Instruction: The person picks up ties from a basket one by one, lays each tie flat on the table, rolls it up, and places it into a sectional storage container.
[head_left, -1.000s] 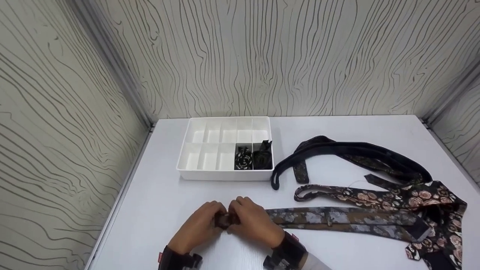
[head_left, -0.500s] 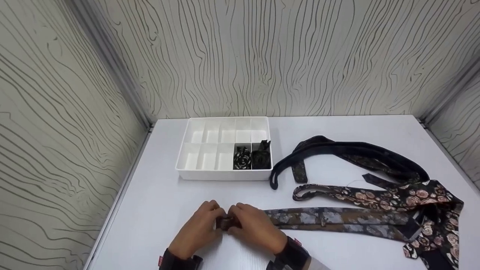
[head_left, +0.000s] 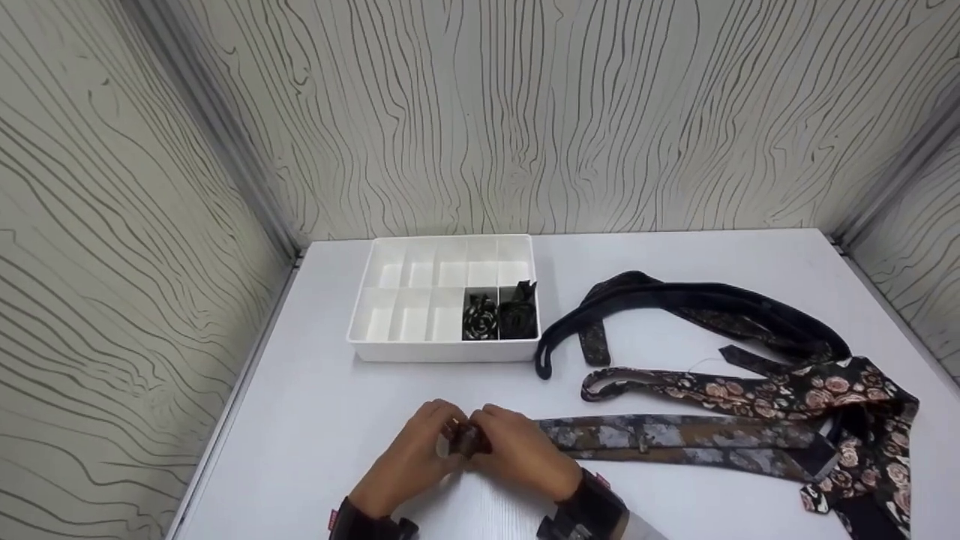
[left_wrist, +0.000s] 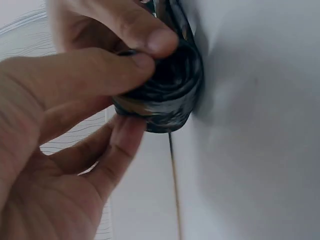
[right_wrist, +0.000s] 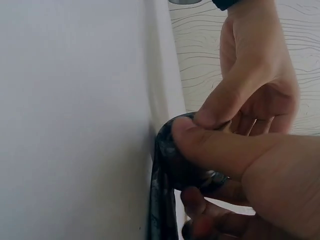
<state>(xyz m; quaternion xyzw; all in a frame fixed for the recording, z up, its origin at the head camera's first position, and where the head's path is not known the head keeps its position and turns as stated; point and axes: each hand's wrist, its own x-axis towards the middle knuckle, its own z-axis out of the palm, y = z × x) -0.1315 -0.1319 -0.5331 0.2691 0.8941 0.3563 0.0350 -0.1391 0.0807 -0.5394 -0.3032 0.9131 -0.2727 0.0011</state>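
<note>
Near the front of the table, a brown and grey floral necktie (head_left: 675, 435) lies stretched to the right. Its left end is wound into a roll (left_wrist: 172, 107), standing on edge. My left hand (head_left: 418, 457) grips the left side of this roll, with thumb and fingers on it in the left wrist view. Facing it, my right hand (head_left: 517, 454) holds the right side, where the flat strip runs into the roll. In the right wrist view the two thumbs nearly meet over the coil (right_wrist: 182, 167), hiding part of it.
Behind the hands stands a white divided box (head_left: 431, 351); two of its front right compartments hold a dark patterned rolled tie (head_left: 480, 319) and a black rolled tie (head_left: 517, 319). A navy tie (head_left: 697, 294) and a rose-print tie (head_left: 832, 394) lie to the right.
Both hands and the roll have shifted slightly right along the tie. My fingers have changed their hold around the roll. The head view has drifted a little.
</note>
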